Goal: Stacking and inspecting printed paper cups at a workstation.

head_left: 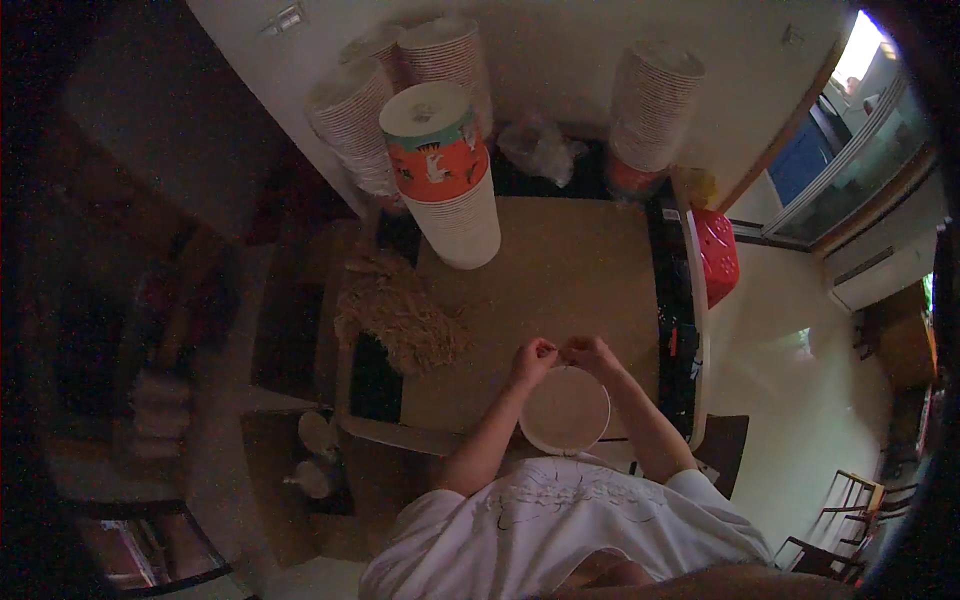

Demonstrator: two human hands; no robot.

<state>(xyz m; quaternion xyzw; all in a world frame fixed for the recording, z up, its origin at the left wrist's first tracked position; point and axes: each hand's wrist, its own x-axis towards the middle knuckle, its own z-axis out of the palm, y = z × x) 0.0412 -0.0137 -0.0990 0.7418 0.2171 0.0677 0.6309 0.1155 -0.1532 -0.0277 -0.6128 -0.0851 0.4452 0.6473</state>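
Overhead, as I read this view from my remote station:

Left hand [533, 360]: bare, fingers curled in with the tips pinched together; whatever the grip closes on is too small for me to tell. It sits just above the far rim of the bowl.

Right hand [590, 352]: bare, fingertips likewise pinched, almost touching the left hand; what it holds I cannot make out.

Bowl [565, 410]: round, pale, smooth-walled paper bowl with a thin rolled rim, mouth up, resting at the near edge of the desk directly under both hands and close to my chest.

Desk [560, 270]: flat, matt, brown surface like cardboard; its middle lies bare between the hands and the stacks, which gives open room ahead.

Straw pile [400, 315]: loose, dry, fibrous, tan strands heaped at the desk's left edge, well apart from the hands.

Printed stack [445, 180]: tall column of nested bowls, ribbed by their rims, with an orange patterned band near the top; it stands at the far left of the desk.

Plain stacks [650, 100]: more ribbed white columns against the pale wall behind.

Plastic bag [540, 148]: crumpled, clear, between the stacks.

Red basket [718, 255]: perforated plastic, beyond the desk's right edge.

Right margin: a dark strip borders the desk's right edge, with pale floor beyond it.
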